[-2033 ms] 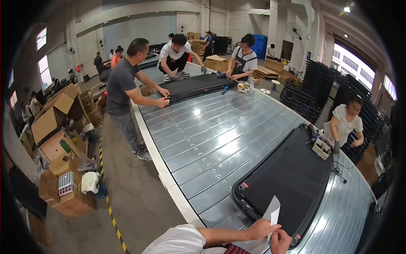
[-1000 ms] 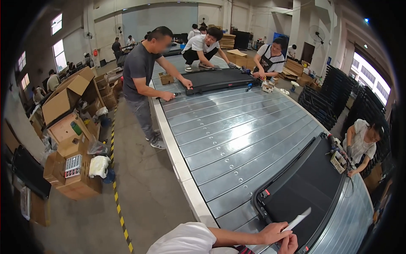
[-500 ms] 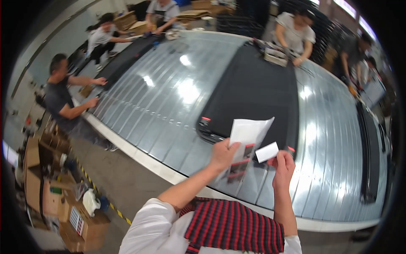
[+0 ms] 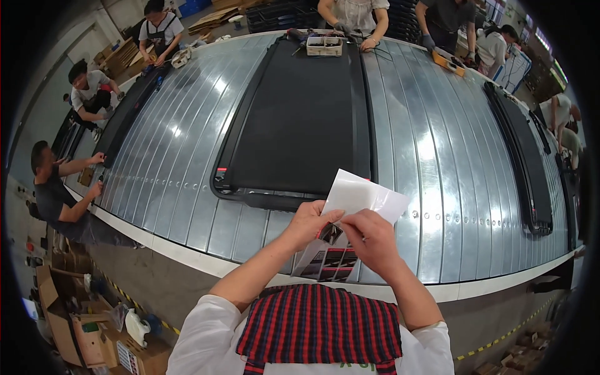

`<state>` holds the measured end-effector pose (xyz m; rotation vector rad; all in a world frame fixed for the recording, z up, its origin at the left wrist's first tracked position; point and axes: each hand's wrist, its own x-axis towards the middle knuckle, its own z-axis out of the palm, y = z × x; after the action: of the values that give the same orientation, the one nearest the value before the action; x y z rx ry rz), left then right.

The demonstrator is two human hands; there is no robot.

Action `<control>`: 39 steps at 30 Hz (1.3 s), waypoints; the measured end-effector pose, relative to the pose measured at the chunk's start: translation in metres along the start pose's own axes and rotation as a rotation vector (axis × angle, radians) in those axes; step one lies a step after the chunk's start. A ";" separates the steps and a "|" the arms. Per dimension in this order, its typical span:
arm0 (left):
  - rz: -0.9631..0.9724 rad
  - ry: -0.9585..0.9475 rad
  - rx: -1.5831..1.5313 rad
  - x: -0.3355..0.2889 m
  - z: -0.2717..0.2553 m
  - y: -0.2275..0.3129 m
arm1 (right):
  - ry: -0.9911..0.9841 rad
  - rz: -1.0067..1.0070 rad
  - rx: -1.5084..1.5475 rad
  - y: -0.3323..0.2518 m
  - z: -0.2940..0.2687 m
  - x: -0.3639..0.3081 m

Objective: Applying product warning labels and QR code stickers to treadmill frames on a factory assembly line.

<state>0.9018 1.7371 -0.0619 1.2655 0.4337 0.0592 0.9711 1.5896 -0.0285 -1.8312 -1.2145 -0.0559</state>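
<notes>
My left hand (image 4: 307, 222) is closed on a clear plastic bag holding papers, its thumb pressed on the upper part. White paper (image 4: 356, 190) stands up above my hands; below them hangs a printed leaflet (image 4: 328, 264) with dark pictures and red stripes. My right hand (image 4: 375, 240) is pinched against the bag's right side, beside my left thumb. Whatever its fingertips hold is hidden, and the small white card is not visible. Beyond both hands lies a wide, flat black machine (image 4: 300, 119) resembling a walking pad, with a red-and-black label at its near left corner.
The machine rests on a large metal roller table (image 4: 425, 250) with a pale rim. At its far end stands a white parts tray (image 4: 324, 46), beside a co-worker's hands. More black machines (image 4: 522, 156) lie right and left. Cartons (image 4: 140, 347) stand on the floor at lower left.
My right hand has moved in to the bag, and the white card it held apart is out of sight. My view has shifted, so the black machine appears further left.
</notes>
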 end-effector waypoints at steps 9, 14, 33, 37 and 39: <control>0.002 0.148 -0.169 0.033 0.047 -0.001 | -0.045 0.091 0.022 0.045 -0.012 0.008; 0.067 0.159 -0.066 0.046 0.035 -0.006 | -0.063 0.122 0.147 0.058 -0.005 0.024; 0.057 0.243 0.258 0.094 -0.021 -0.011 | 0.016 0.491 0.655 0.131 -0.078 0.042; -0.138 -0.369 0.806 0.112 -0.020 0.015 | 0.026 0.787 0.725 0.220 -0.091 0.053; -0.079 -0.477 1.073 0.131 -0.005 0.014 | 0.013 0.863 0.692 0.256 -0.072 0.060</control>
<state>1.0225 1.7827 -0.0869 2.2327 0.0672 -0.6065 1.2246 1.5556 -0.1244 -1.5579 -0.2717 0.7388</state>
